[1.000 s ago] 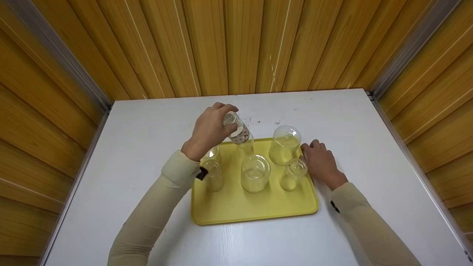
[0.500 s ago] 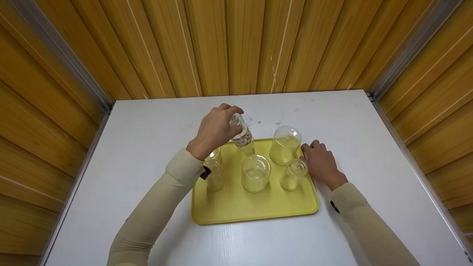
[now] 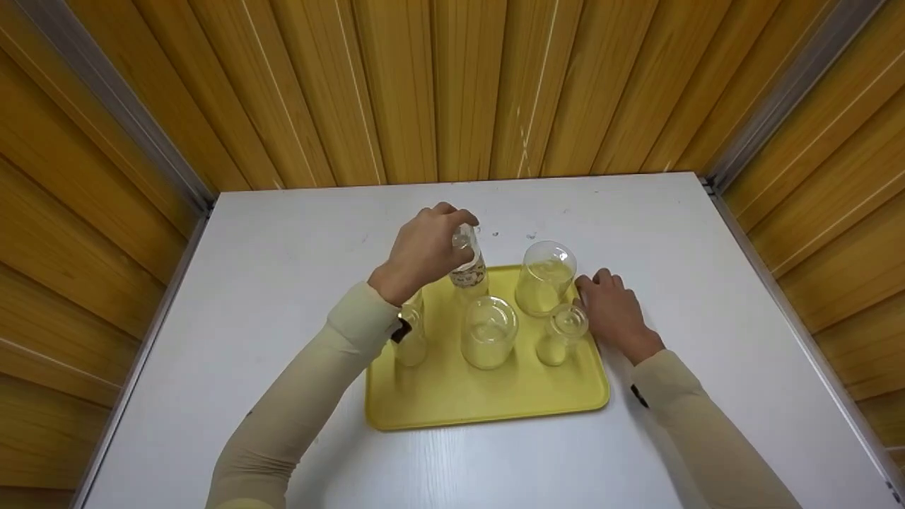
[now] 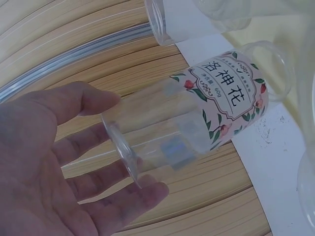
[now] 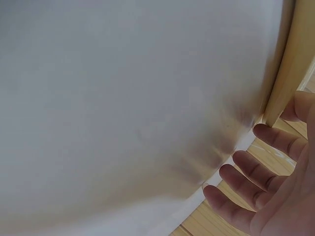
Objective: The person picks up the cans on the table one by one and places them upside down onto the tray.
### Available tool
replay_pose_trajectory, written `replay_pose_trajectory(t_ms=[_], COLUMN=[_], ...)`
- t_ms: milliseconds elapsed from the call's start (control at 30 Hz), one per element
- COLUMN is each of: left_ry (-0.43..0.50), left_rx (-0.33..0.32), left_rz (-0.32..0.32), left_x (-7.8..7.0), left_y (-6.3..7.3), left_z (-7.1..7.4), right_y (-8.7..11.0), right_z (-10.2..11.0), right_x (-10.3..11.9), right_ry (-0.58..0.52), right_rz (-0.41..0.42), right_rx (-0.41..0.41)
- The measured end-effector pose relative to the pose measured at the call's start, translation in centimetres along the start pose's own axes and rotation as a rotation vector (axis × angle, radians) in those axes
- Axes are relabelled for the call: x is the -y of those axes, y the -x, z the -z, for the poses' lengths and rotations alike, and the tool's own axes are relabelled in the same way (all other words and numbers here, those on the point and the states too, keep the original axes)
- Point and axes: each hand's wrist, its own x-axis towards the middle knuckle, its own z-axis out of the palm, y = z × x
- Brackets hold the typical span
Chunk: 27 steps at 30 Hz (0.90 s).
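Observation:
My left hand (image 3: 428, 247) grips one end of a clear jar (image 4: 162, 128) with the fingers and thumb. A pink floral label (image 4: 226, 91) with Chinese characters wraps its other end. In the head view the jar stands nearly upright, low over the back of the yellow tray (image 3: 488, 410). My right hand (image 3: 616, 314) is at the tray's right edge, thumb and index fingertip on either side of the rim, the other fingertips down at the table. On the tray stand a wide clear jar (image 3: 489, 346), a second wide one (image 3: 544, 286) and a narrower one (image 3: 555, 346).
More narrow clear jars (image 3: 411, 346) stand at the tray's left, partly hidden by my left forearm and cuff. The tray lies on a white table (image 3: 283, 261). Wood-patterned panels (image 3: 459, 92) close in the back and sides. Small dark marks (image 3: 532, 235) dot the table behind the tray.
My left hand has moved slightly right and toward me with the labelled jar, which has gone from tilted to nearly upright. My right hand and the tray have kept their places.

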Motion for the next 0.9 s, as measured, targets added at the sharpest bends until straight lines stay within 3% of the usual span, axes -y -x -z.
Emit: replay_pose_trajectory(t_ms=[233, 900], left_ry=[-0.052, -0.065], left_rx=[0.064, 0.084], left_rz=[-0.006, -0.033], left_x=[-0.1, -0.6], left_y=[-0.4, -1.5], left_z=[-0.8, -2.0], right_y=[0.1, 0.1], right_z=[0.0, 0.1], right_x=[0.3, 0.2], right_ry=[-0.002, -0.019], right_rz=[-0.004, -0.005], right_rx=[0.001, 0.002])
